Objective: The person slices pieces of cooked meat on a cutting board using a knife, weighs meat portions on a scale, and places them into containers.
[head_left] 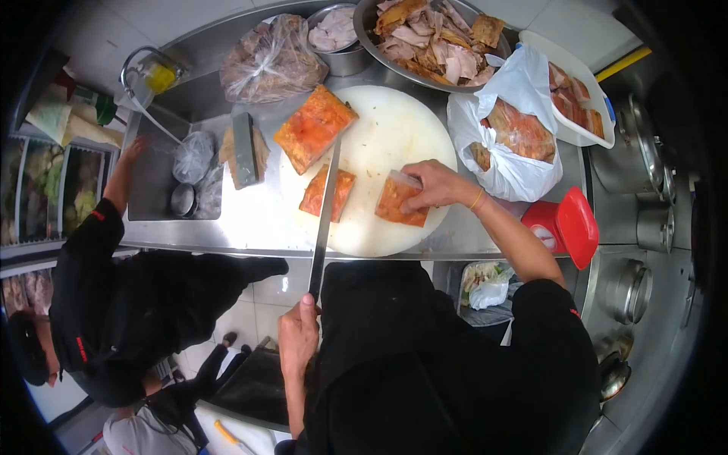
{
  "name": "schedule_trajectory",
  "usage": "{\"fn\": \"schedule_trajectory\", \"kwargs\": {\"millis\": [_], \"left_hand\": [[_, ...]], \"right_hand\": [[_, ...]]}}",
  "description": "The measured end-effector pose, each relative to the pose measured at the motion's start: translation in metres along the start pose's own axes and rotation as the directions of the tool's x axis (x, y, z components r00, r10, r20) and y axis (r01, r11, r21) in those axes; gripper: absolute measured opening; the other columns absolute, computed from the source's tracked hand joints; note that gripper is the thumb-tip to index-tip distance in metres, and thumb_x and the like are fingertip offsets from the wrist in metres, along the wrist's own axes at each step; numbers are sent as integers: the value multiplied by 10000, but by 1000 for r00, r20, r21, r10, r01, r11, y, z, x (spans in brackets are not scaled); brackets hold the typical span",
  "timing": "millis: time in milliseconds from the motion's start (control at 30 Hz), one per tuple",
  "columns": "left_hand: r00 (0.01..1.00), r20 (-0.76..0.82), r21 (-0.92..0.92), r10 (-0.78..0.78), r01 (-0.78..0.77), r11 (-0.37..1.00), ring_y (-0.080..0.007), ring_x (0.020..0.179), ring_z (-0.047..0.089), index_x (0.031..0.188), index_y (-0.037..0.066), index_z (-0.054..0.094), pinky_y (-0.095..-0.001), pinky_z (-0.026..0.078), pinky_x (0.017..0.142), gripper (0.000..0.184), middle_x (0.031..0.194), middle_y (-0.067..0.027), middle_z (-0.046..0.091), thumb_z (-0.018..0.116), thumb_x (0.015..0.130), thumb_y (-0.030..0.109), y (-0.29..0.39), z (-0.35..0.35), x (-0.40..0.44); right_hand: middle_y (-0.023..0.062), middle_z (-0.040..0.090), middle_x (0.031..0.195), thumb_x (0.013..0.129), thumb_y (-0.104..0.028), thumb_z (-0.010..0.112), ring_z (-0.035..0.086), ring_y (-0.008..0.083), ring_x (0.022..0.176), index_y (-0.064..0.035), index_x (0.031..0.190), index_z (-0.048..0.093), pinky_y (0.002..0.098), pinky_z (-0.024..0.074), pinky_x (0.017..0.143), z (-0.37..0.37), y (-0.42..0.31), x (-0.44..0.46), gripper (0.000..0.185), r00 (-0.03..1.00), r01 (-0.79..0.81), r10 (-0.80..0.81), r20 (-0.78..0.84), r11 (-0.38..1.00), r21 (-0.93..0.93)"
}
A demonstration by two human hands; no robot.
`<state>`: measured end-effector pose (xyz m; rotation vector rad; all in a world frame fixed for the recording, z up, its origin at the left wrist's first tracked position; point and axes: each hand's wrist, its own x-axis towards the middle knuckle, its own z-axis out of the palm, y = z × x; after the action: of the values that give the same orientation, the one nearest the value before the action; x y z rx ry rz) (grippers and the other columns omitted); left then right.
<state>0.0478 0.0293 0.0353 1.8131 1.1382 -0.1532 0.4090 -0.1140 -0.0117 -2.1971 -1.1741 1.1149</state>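
My left hand [299, 334] is closed round the handle of a long knife [326, 212], its blade pointing away from me over the round white cutting board [402, 114]. The blade crosses a small square of orange-skinned roast meat [337, 199] and reaches the side of a larger slab [313, 130] behind it; whether it touches them I cannot tell. Closed on another square piece of roast meat [396, 205], my right hand [434, 186] has its fingers over the piece's right side. A pale strip shows along that piece's top edge.
Behind the board stand a bowl of cut meat [370, 34], a metal pot [350, 61] and a bagged bundle [265, 64]. To the right are bagged meat [523, 133], a white tray [603, 129] and a red container [576, 227]. A sharpening stone [244, 152] lies left; a co-worker [144, 303] reaches toward the sink [152, 205].
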Motion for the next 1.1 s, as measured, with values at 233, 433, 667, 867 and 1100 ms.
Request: {"fn": "schedule_trajectory", "kwargs": {"millis": [233, 433, 667, 867, 1100], "left_hand": [[1000, 12, -15, -27, 27, 1000, -308, 651, 633, 816, -54, 694, -421, 483, 682, 662, 642, -212, 623, 417, 1051, 499, -29, 4, 6], [997, 70, -73, 20, -15, 997, -197, 536, 521, 793, -76, 673, -364, 415, 549, 706, 559, -103, 536, 407, 1049, 526, -41, 0, 13], [991, 109, -146, 71, -55, 988, -98, 399, 412, 762, -52, 622, -272, 294, 399, 743, 498, -8, 437, 410, 1028, 609, -43, -12, 16], [980, 168, -70, 108, -97, 993, -98, 402, 421, 782, -48, 624, -264, 298, 399, 755, 488, -7, 429, 403, 1018, 634, -43, -23, 20], [973, 201, -45, 112, -105, 993, -91, 398, 412, 794, -43, 620, -259, 289, 393, 739, 486, 6, 418, 409, 1019, 628, -42, -26, 7]], "right_hand": [[179, 627, 963, 552, -232, 798, 612, 386, 956, -27, 1116, 568, 443, 531, 834, 57, -9, 0, 643, 820, -52, -104, -562, 966, -255], [192, 653, 1021, 547, -231, 793, 619, 395, 985, -23, 1158, 581, 456, 518, 868, 63, -20, -25, 679, 763, -131, 121, -635, 991, 32], [178, 688, 1101, 523, -216, 861, 678, 303, 1026, 0, 1208, 594, 371, 538, 908, 20, 15, -165, 766, 171, -243, 248, -954, 949, 203], [232, 687, 1163, 506, -372, 865, 674, 347, 1085, 5, 1184, 617, 387, 539, 927, -29, 106, -277, 815, -111, -557, 551, -827, 655, 511], [243, 672, 1196, 509, -376, 868, 650, 361, 1141, 26, 1210, 594, 400, 523, 983, -26, 160, -298, 853, -142, -662, 696, -704, 462, 591]]}}
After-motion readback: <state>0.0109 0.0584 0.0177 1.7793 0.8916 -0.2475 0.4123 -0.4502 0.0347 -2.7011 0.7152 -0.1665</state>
